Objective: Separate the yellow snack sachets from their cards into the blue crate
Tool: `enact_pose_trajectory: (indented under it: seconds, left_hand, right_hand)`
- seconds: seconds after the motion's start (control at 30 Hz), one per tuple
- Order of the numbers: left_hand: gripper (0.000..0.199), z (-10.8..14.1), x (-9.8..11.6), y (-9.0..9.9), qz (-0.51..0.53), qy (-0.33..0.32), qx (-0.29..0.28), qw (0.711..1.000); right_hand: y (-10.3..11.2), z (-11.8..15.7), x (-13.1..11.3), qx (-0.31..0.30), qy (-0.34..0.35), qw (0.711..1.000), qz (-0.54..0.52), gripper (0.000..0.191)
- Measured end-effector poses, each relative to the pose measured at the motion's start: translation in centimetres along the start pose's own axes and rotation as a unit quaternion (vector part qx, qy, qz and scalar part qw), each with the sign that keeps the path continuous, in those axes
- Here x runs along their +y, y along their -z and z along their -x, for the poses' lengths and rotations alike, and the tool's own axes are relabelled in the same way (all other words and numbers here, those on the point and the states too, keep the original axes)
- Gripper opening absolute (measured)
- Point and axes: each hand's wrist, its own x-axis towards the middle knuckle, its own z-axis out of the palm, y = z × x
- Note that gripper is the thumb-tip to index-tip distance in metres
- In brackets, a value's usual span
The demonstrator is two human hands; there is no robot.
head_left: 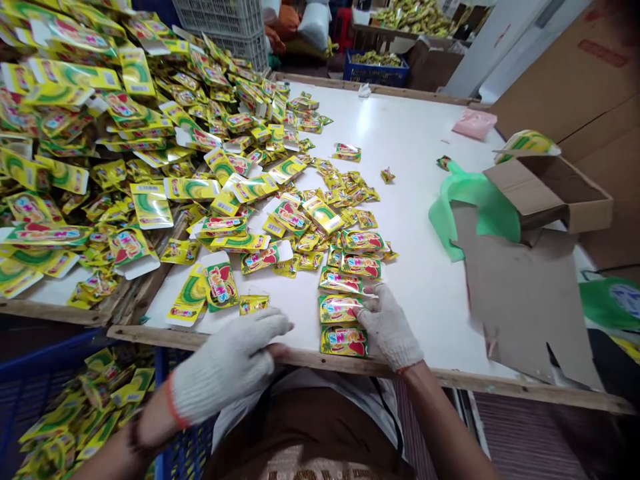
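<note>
While the gloved right hand [391,328] touches the right side of the column of printed boxes [340,309] on the white counter [425,300], its fingers bent but their grip impossible to tell, the gloved left hand [227,363] hangs left of that column, fingers slightly parted, near a yellow packet [254,304].

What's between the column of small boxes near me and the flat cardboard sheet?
In the head view: the gloved right hand, fingers at the column of boxes, then bare white tabletop up to the cardboard sheet.
</note>
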Motion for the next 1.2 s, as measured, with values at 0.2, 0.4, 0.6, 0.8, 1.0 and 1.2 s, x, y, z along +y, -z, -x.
enact_pose_trajectory:
  seconds: [0.2,0.4,0.6,0.8,1.0,1.2]
  left_hand:
    - [0.024,-6.3,3.4,-5.2,0.255,0.005,0.021,0.967]
    - [0.039,-4.3,3.3,-9.0,0.566,0.113,0.000,0.816]
    - [0.032,-0.5,2.5,-9.9,0.478,0.150,-0.006,0.865]
    - [0.014,1.3,2.1,-8.9,0.377,0.091,-0.094,0.917]
    - [0.034,0.1,2.7,-8.8,0.567,0.160,-0.110,0.800]
    - [0.046,0.1,2.5,-9.1,0.587,0.176,-0.129,0.780]
  right_hand:
    - [1.9,3.2,-1.5,-0.155,0.042,0.984,-0.073,0.027]
    - [-0.2,6.1,0.3,0.085,0.073,0.991,-0.071,0.031]
    - [-2.9,8.7,2.6,0.026,0.026,0.994,-0.103,0.021]
    - [-2.5,9.8,1.8,-0.149,-0.009,0.985,-0.091,0.011]
    - [-1.4,9.0,0.6,-0.157,-0.021,0.981,-0.113,0.032]
    - [-1.1,9.3,-0.2,-0.180,0.047,0.983,-0.003,0.021]
